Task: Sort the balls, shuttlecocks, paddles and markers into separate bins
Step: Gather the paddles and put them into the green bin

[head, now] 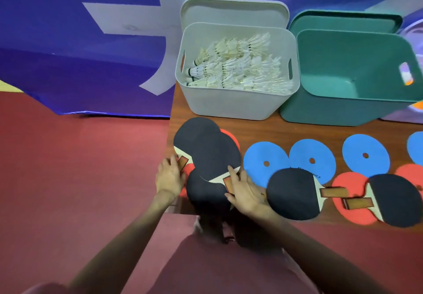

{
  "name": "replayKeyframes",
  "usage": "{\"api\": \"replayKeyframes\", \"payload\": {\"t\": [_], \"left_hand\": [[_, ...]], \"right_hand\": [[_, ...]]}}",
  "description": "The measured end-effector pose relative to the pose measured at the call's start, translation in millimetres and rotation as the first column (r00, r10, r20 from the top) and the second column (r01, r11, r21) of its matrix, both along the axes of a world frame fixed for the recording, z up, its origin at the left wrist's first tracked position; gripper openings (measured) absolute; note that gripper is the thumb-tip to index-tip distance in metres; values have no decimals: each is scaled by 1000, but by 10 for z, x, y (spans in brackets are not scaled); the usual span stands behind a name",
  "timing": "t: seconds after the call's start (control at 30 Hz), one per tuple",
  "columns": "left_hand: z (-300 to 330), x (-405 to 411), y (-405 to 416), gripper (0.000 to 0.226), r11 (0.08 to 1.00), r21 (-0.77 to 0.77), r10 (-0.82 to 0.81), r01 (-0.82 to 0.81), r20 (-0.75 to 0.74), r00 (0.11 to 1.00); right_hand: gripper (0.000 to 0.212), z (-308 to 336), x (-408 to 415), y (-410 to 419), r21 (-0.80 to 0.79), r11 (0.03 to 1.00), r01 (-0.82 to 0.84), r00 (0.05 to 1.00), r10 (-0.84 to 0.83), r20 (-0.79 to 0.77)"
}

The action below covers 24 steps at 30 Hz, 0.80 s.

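Head view, left hand [169, 174] and right hand [243, 190] gripping paddle handles, stacked paddles [210, 156] overlapping, grips partly hidden.

black paddles [215, 154], blue discs [312, 161], teal bin [343, 110]
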<state>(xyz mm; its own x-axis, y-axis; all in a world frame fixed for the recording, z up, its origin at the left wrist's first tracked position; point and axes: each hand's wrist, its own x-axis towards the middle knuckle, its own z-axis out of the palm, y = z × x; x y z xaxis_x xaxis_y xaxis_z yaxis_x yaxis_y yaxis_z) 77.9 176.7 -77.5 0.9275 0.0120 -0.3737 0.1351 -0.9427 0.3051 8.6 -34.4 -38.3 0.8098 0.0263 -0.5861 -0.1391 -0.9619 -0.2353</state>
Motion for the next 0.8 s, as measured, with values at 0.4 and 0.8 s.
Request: {"api": "replayKeyframes", "payload": {"t": [0.4,0.8], "left_hand": [[-152,107,113,40,993,-118,-21,24,23,1000],[195,260,-140,30,972,-223,50,-73,-106,993]], "right_hand": [[74,74,46,27,91,980,180,980,-186,72],[55,404,28,-382,148,964,220,925,-255,281]]}}
